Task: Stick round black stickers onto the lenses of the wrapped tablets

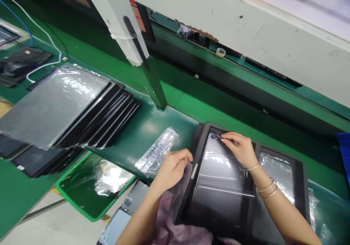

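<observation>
A grey tablet [218, 172] with a camera at its top corner lies back up in a dark foam tray [195, 146], a glossy clear film over its surface. My right hand [242, 150] is at the tablet's top edge beside the camera, thumb and fingers pinched on what looks like the film's edge. To the left of the tray, my left hand [175, 168] is closed on a thin translucent plastic sheet [182, 190], which hangs down along the tray's side. A second tablet [279, 172] sits in the tray's right recess, partly hidden by my right forearm.
Film-covered flat panels [62, 102] are stacked at left on the green bench [147, 117]. Clear printed strips [158, 152] lie left of the tray. A green bin [82, 205] with crumpled plastic stands below. A white post [123, 22] and a white shelf [246, 26] rise behind.
</observation>
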Demonstrator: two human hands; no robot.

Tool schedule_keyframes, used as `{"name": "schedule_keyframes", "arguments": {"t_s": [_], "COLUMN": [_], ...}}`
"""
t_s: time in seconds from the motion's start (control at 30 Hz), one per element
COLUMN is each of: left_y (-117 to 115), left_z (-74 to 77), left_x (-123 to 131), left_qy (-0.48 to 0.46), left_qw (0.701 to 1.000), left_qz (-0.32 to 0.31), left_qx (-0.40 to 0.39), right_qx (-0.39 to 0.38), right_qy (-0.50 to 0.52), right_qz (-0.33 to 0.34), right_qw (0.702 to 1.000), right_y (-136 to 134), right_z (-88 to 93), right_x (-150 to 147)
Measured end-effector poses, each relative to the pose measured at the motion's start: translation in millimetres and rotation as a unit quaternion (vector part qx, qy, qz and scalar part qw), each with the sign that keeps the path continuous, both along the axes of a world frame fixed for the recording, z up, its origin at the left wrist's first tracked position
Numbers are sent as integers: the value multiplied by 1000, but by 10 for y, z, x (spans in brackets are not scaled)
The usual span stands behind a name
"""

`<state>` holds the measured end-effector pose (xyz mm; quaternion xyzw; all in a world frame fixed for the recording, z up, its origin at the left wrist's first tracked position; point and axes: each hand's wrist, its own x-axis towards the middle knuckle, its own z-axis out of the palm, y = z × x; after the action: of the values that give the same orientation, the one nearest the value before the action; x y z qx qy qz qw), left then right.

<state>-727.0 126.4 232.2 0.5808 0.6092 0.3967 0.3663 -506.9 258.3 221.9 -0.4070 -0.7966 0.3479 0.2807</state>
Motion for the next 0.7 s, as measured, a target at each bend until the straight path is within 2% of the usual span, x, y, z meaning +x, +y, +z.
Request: {"name": "schedule_keyframes", "arguments": {"t_s": [0.1, 0.2, 0.3, 0.43, 0.7], "left_y": [130, 269, 380, 466, 480], "left_z": [-35, -82, -124, -177, -303], "left_x": [122, 210, 267, 317, 353], "left_qy": [76, 208, 292, 340, 304], "left_qw": [995, 973, 949, 930, 941], "left_qz": [-47, -80, -97, -94, -63], "left_qx": [37, 58, 69, 102, 134], "right_qx": [138, 199, 194, 180, 184], "right_qy": [-31, -30, -35, -24, -28], "right_qz": [68, 88, 127, 151, 110], "right_qw": [988, 976, 972, 972, 976], "right_y": [-19, -10, 33, 89, 87], "right_z": [-110, -188, -211, -189, -212], "right_x": [-21, -11, 22, 39, -26]}}
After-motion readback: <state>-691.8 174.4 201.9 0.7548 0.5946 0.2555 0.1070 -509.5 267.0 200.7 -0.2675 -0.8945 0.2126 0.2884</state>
